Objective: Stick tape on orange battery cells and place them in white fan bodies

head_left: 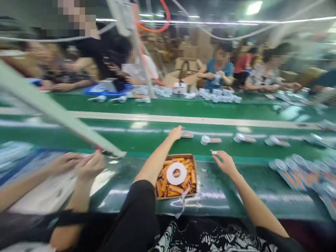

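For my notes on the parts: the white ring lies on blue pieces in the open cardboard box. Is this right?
Not quite: the pieces are orange, not blue, as the head view shows. The white ring does lie on them in the open cardboard box.

O/h lamp [254,7], refl. glare, blurry edges

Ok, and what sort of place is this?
Most likely a factory assembly line: a row of similar parts lies along a long green belt, several people work across from the wearer, and cardboard boxes stand behind them.
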{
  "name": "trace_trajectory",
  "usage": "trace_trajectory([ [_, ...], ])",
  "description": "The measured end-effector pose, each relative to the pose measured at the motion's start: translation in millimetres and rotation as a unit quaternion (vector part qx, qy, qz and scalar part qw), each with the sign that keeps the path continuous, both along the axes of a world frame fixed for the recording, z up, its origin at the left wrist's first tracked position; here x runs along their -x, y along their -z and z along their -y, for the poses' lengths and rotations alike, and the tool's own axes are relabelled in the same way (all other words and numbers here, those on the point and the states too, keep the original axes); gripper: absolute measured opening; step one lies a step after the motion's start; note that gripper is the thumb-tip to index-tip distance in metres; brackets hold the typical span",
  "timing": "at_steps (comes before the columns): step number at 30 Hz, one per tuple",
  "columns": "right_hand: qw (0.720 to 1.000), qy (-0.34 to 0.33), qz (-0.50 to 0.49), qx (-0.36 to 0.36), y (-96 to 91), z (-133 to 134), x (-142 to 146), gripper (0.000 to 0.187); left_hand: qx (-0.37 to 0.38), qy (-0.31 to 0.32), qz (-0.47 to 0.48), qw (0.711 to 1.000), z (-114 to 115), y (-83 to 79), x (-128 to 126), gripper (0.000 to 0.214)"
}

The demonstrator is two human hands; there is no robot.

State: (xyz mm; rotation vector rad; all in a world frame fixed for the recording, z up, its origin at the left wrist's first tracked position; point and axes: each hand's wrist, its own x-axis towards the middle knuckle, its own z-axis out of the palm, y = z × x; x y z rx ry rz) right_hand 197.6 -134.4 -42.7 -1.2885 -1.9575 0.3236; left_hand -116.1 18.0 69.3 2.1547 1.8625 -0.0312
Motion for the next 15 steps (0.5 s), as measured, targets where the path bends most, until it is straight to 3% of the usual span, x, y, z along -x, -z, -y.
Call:
trace_trajectory([
  [2, 0.992, 0.111, -0.029, 0.049, 22.1, 80, -49, 0.051, -0.027, 0.033, 0.002, 0.999, 7, -7.4, -11, 0.055],
  [4, 0.97, 0.215, -0.041, 0.108, 36.6, 144, -82, 0.067, -0.081, 0.078, 0.038, 0.993, 35, -18.6, -18, 0.059],
  [7, 0.933, 0.329, -0.041, 0.139, 39.9, 185, -105, 0.081, -0.124, 0.201, 0.168, 0.957, 124, -32.7, -11, 0.047],
  [9, 0.92, 0.366, -0.041, 0.136, 36.9, 184, -106, 0.082, -0.037, 0.297, 0.258, 0.919, 204, -30.3, -3, 0.034],
  [10, 0.919, 0.369, -0.034, 0.137, 36.8, 179, -104, 0.082, 0.052, 0.338, 0.292, 0.893, 245, -22.7, 0, 0.036],
  [11, 0.921, 0.364, -0.021, 0.137, 38.3, 174, -101, 0.081, 0.161, 0.384, 0.328, 0.848, 284, -9.7, 2, 0.043],
  [13, 0.933, 0.333, 0.027, 0.131, 45.5, 169, -98, 0.078, 0.364, 0.403, 0.392, 0.743, 356, 33.3, 8, 0.056],
  [14, 0.941, 0.31, 0.055, 0.123, 49.9, 169, -97, 0.076, 0.428, 0.352, 0.402, 0.729, 387, 62.0, 13, 0.062],
  [15, 0.948, 0.286, 0.08, 0.114, 54.1, 172, -98, 0.073, 0.458, 0.256, 0.393, 0.755, 413, 93.5, 19, 0.067],
])
